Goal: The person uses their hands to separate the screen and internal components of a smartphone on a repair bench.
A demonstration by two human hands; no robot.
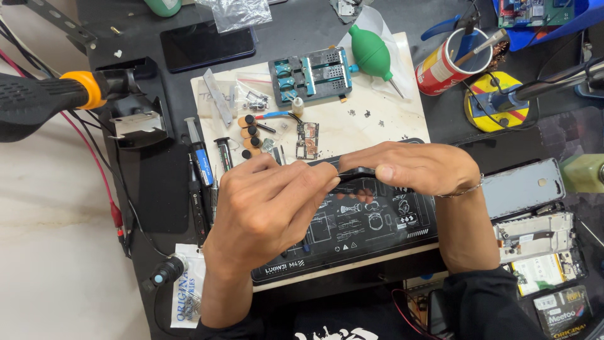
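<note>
My left hand (270, 204) and my right hand (412, 167) meet over a black printed work mat (371, 230). Together they pinch a thin dark part (355, 173), held edge-on between the fingertips; most of it is hidden by my fingers, and what it is I cannot tell. Behind my hands on a white mat (377, 123) lie a small circuit board (307, 140), several round brown and black pieces (250, 133), and a teal board-holding jig (311, 77).
A green rubber air blower (371, 51) lies at the back. A red can holding tools (448, 63) stands at the right. An opened phone and its grey back cover (525, 186) sit at the right. Screwdrivers (201, 160) and a dark phone (207, 45) lie left.
</note>
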